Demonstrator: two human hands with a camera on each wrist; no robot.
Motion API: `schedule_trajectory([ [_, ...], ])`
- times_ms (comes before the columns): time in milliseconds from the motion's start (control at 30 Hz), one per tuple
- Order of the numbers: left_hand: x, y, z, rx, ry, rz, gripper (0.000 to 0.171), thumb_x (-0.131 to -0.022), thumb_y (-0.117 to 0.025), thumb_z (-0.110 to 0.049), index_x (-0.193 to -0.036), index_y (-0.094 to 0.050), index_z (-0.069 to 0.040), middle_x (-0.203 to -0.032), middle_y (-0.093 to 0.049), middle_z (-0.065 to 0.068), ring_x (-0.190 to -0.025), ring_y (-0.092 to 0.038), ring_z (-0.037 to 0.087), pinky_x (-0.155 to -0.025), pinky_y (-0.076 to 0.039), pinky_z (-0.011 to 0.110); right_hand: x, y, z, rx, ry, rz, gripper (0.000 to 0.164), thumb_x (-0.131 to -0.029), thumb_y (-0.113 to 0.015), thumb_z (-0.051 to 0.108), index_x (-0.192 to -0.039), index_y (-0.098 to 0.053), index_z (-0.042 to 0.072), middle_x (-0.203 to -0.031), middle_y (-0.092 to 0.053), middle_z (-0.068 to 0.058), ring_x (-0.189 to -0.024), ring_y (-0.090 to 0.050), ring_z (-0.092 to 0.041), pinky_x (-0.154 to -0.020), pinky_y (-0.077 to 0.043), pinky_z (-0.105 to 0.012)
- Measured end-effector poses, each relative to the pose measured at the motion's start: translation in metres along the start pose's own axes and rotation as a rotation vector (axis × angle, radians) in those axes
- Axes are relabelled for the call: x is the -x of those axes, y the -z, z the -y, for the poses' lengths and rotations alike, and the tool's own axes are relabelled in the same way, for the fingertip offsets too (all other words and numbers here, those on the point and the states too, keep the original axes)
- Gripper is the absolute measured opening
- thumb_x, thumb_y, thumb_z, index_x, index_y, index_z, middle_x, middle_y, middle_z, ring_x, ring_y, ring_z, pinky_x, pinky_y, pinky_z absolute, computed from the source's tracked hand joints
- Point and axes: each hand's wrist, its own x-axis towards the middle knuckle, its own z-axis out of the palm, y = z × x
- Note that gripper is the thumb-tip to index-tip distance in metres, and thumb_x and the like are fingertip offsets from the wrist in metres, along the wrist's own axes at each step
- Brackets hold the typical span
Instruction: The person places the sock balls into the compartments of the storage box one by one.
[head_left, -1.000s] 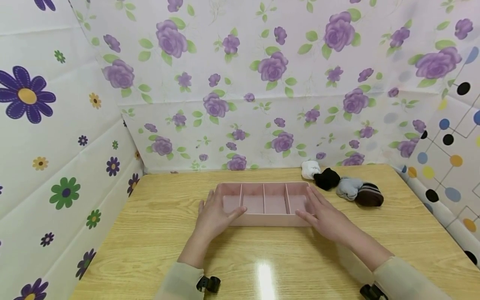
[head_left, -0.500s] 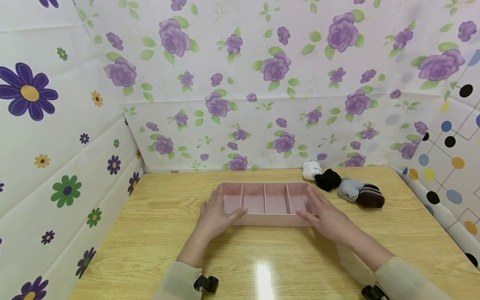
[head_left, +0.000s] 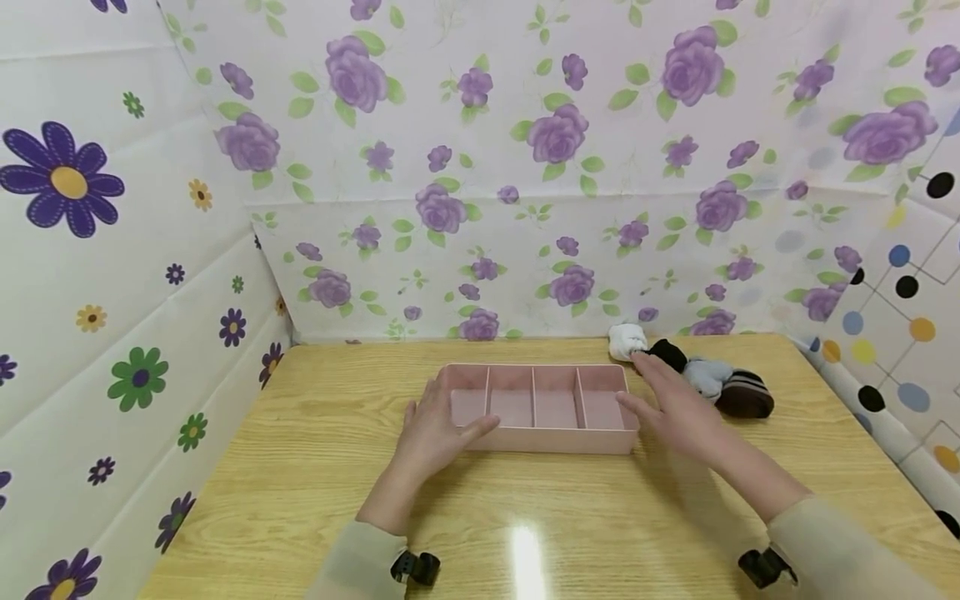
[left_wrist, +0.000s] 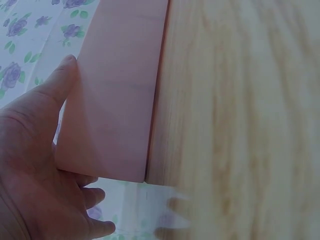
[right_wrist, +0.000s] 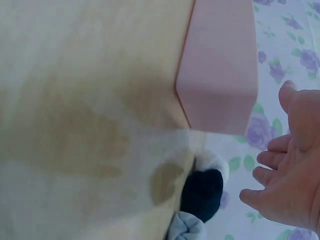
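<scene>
A pink box [head_left: 551, 441] with several compartments, nothing inside them, sits on the wooden table. My left hand [head_left: 433, 429] rests at its left end, fingers along the end wall and the thumb reaching over the front rim. In the left wrist view that thumb is straight against the edge of the box's front wall [left_wrist: 112, 100]. Off the right end, my right hand [head_left: 684, 410] hovers with extended fingers, holding nothing. Its fingertips overlap a black rolled sock [head_left: 669, 354] in the head view. The right wrist view shows a gap between this hand and the box [right_wrist: 220, 65].
Beside the black sock lie a white rolled sock [head_left: 627, 342], a grey one [head_left: 705, 377] and a dark brown striped one [head_left: 746, 396], in a slanting row at the back right. Flowered cloth [head_left: 480, 167] hangs along the table's far edge [head_left: 390, 342].
My right hand has let go of the box's right end and moved right and up toward the socks. The left hand stays at the left end. The view has shifted slightly.
</scene>
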Motion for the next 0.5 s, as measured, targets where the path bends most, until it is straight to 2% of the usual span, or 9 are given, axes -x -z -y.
schedule_trajectory([
  [233, 0.000, -0.001, 0.000, 0.018, -0.010, -0.005, 0.125, -0.092, -0.079, -0.071, -0.175, -0.017, -0.001, -0.177, -0.033, 0.022, -0.165, -0.025, 0.042, -0.129, -0.012, 0.075, -0.018, 0.017, -0.012, 0.054, -0.008, -0.017, 0.093, -0.114, -0.055, 0.057, -0.176, -0.016, 0.000, -0.177, -0.016, -0.035, -0.159, -0.020, -0.060, -0.120, -0.027, -0.080],
  [500, 0.001, 0.001, -0.001, 0.021, -0.007, 0.003, 0.126, -0.093, -0.079, -0.071, -0.176, -0.016, -0.001, -0.177, -0.032, 0.022, -0.166, -0.024, 0.040, -0.129, -0.012, 0.075, -0.035, 0.026, -0.033, 0.070, -0.007, -0.038, 0.095, -0.112, -0.058, 0.058, -0.177, -0.014, 0.005, -0.178, -0.016, -0.034, -0.158, -0.020, -0.063, -0.119, -0.025, -0.082],
])
